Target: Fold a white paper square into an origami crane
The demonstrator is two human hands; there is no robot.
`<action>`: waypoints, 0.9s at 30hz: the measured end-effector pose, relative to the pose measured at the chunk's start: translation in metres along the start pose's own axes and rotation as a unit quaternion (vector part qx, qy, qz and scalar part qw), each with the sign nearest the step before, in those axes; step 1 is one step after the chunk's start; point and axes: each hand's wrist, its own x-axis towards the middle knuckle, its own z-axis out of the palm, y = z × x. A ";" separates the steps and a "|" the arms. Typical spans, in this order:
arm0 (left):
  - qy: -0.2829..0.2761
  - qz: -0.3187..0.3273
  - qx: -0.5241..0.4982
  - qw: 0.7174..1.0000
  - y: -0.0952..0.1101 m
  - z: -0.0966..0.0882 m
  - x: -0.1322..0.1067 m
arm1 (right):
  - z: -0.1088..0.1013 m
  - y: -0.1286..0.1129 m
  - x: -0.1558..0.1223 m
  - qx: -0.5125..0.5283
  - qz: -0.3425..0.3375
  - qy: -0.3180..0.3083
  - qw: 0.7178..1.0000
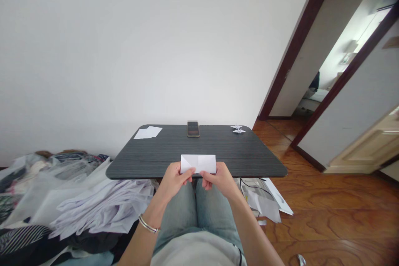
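Observation:
Both my hands hold a folded white paper (198, 163) at the near edge of a dark table (162, 153), just above my knees. My left hand (174, 178) pinches the paper's lower left edge, with a silver bracelet on that wrist. My right hand (220, 178) pinches its lower right edge. The paper is a wide rectangle with creases showing.
On the table's far side lie white paper sheets (148, 132), a phone (193, 129) and small folded paper cranes (238, 129). A heap of clothes (62, 199) lies left of me. Loose papers (268, 199) lie on the wooden floor at right. An open doorway (327, 83) is at right.

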 end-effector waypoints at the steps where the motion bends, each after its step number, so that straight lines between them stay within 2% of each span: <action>1: -0.001 -0.001 0.003 1.000 -0.001 -0.001 0.000 | -0.001 0.000 0.000 0.004 0.001 -0.001 1.000; 12: 0.029 -0.023 -0.005 0.999 0.007 -0.010 -0.005 | -0.021 -0.001 -0.003 0.035 0.027 0.020 0.999; 17: 0.057 -0.024 -0.034 0.998 0.007 -0.014 -0.004 | -0.030 -0.004 -0.004 0.037 0.012 0.046 0.998; 20: 0.069 -0.026 -0.053 0.996 0.007 -0.013 -0.003 | -0.026 -0.002 -0.001 0.059 0.013 0.054 0.997; 24: 0.051 -0.028 -0.055 0.997 0.005 -0.007 -0.001 | -0.013 0.004 0.003 0.073 0.016 0.014 0.997; 27: 0.043 -0.030 -0.067 0.996 0.004 -0.002 -0.001 | -0.007 0.006 0.004 0.071 -0.001 0.016 0.997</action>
